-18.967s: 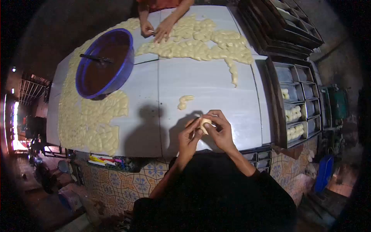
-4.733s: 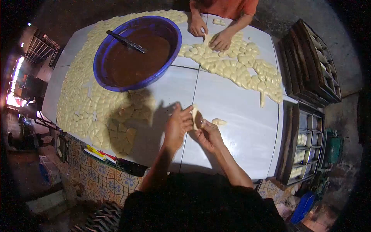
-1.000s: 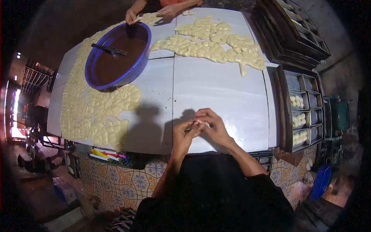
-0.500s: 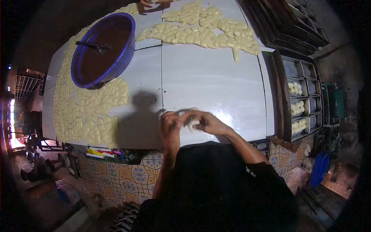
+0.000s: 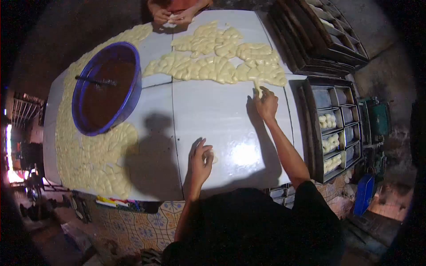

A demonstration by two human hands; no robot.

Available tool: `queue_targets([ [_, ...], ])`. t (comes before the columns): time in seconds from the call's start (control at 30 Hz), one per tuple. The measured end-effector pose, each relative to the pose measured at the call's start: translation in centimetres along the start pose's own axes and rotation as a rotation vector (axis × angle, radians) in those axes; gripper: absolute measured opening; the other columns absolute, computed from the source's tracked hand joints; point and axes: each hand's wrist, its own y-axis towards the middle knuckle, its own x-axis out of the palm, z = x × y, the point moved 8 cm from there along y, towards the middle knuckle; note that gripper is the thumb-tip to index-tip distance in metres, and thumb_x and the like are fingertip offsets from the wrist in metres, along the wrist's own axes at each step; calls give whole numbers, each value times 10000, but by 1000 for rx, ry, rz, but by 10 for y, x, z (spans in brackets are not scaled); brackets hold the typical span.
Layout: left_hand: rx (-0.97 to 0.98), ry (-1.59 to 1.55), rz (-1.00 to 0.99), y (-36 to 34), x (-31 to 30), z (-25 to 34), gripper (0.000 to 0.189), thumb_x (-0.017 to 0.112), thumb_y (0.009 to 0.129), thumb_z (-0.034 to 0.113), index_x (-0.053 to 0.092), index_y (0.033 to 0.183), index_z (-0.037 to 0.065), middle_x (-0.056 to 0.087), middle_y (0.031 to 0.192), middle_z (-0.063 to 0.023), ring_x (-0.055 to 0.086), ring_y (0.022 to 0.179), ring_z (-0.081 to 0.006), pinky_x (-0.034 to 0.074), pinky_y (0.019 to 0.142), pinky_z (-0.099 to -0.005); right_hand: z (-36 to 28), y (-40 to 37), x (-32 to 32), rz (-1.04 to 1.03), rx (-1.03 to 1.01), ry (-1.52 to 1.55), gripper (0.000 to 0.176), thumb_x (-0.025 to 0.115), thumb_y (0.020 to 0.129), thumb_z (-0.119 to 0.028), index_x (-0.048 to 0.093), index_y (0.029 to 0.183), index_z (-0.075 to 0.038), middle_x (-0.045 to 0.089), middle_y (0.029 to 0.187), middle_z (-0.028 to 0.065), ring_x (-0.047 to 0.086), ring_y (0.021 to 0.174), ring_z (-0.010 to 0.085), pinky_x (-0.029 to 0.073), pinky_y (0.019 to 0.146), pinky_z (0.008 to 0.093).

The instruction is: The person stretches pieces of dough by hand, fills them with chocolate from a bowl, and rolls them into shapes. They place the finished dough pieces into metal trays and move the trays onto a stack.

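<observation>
Pale-yellow dough (image 5: 199, 68) lies in glossy, lumpy patches.

The right hand (image 5: 267, 106) is at a narrow dough strip (image 5: 258, 86), the left hand (image 5: 202, 163) beside a small dough piece (image 5: 214, 157).

Your clothing (image 5: 262, 226) is plain black; the dough (image 5: 208, 68) spread before you is pale creamy yellow, and the dough pieces (image 5: 332, 164) to your right look nearer ivory; your tabletop (image 5: 213, 115) is greyish white, crossed by thin dark seams; the basin (image 5: 136, 88) is violet-blue, its contents (image 5: 106, 99) reddish brown; the garment (image 5: 177, 4) opposite you is orange-red; the floor tiles (image 5: 135, 221) below you show blue flower motifs with orange-brown and cream.
</observation>
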Motion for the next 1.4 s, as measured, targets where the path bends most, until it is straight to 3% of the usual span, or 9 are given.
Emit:
queue_targets([
  [0.17, -136, -173, 193, -3, -2, -8, 360, 535, 855, -74, 495, 1210, -23, 545, 1183, -164, 590, 1051, -238, 492, 901, -336, 18, 41, 51, -52, -279, 20, 247, 694, 772, -246, 679, 906, -39, 638, 866, 172, 589, 884, 382, 474, 730, 461],
  [0.33, -278, -144, 186, -18, -21, -10, 282, 507, 885, -50, 540, 1162, -14, 598, 1096, -130, 580, 1074, -228, 461, 932, -339, -22, -49, -1, -411, -15, 440, 161, 665, 831, -119, 648, 933, 5, 631, 863, 141, 623, 901, 209, 526, 668, 306],
  [0.53, -912, -1618, -5, -57, 56, 30, 570, 393, 971, 506, 525, 1190, -4, 599, 1140, -177, 553, 1122, -335, 396, 999, -462, -114, -159, -86, -368, -498, 659, 265, 673, 771, -29, 645, 1034, -28, 537, 1214, 132, 523, 1149, 295, 475, 920, 386],
  [0.57, -483, -2171, -284, -40, 57, 48, 610, 379, 970, 514, 480, 1231, -28, 555, 1197, -211, 522, 1148, -387, 386, 1028, -494, -129, -182, -85, -586, -519, 717, 262, 660, 784, -40, 647, 1046, -34, 541, 1222, 132, 533, 1140, 297, 473, 912, 379],
  [0.87, -272, -1339, 17, -32, 8, 70, 699, 245, 957, 590, 312, 1416, 68, 411, 1389, -210, 463, 1215, -268, 387, 1031, -402, -138, -220, -61, -567, -302, 778, 274, 658, 841, -146, 653, 1089, -29, 526, 1108, 144, 552, 1045, 293, 468, 905, 384],
  [1.0, -57, -1007, 202, -47, -20, 66, 586, 473, 989, 331, 257, 1458, 54, 414, 1397, -209, 432, 1266, -253, 338, 1056, -367, -147, -211, -70, -474, -148, 956, 214, 649, 856, -114, 662, 1044, -11, 542, 995, 103, 592, 900, 196, 504, 755, 296],
  [1.07, -15, -562, 232, -56, -37, 60, 366, 653, 888, 132, 585, 1221, -6, 567, 1247, -142, 546, 1102, -195, 426, 939, -317, -162, -207, -75, -460, -205, 982, 173, 592, 889, -60, 657, 1033, 10, 534, 980, 89, 573, 801, 140, 475, 663, 248],
  [1.23, -220, -504, 411, -75, -47, 42, 221, 665, 840, 10, 654, 1058, -28, 666, 1021, -100, 599, 912, -113, 482, 764, -255, -171, -207, -39, -722, -127, 1167, 425, 406, 1001, -362, 611, 990, 11, 555, 1038, 74, 554, 816, 140, 432, 744, 282],
  [1.4, -501, -1798, 142, -66, -19, 40, 214, 547, 935, 174, 641, 1016, 0, 631, 1090, -112, 597, 1005, -177, 487, 869, -306, -205, -228, -35, -827, -611, 987, 490, 535, 895, -522, 660, 1107, -98, 341, 1411, 130, 251, 1309, 307, 275, 1039, 471],
])
